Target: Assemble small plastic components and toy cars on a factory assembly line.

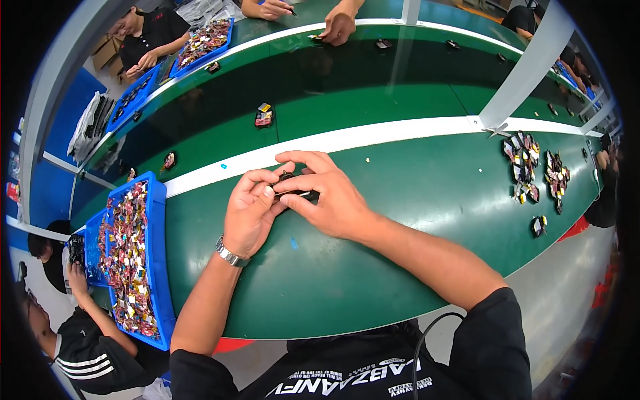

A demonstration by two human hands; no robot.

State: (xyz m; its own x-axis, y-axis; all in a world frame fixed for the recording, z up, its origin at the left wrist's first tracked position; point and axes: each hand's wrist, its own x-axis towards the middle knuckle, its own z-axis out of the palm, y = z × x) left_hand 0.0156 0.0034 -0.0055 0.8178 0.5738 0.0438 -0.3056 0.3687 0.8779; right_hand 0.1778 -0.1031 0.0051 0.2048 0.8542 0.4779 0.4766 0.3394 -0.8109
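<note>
Above the green worktop (400,267), both my hands meet around a small black part (308,195), mostly hidden by the fingers, so its exact kind does not show. My left hand (250,210), with a metal watch on its wrist, pinches the part's left side between thumb and fingers. From the right, my right hand (333,197) closes over it, thumb below and fingers above. A thin, light strip or wire shows between the hands. To their left stands a blue tray (160,267) heaped with small red, yellow and white wired components (130,260).
Clusters of small wired assemblies (522,163) lie at the right of the worktop. Beyond the white rail (400,132), a dark green conveyor belt (373,100) carries scattered assemblies (264,117). A grey post (527,73) rises at the rail. Other people work across the belt and at the left.
</note>
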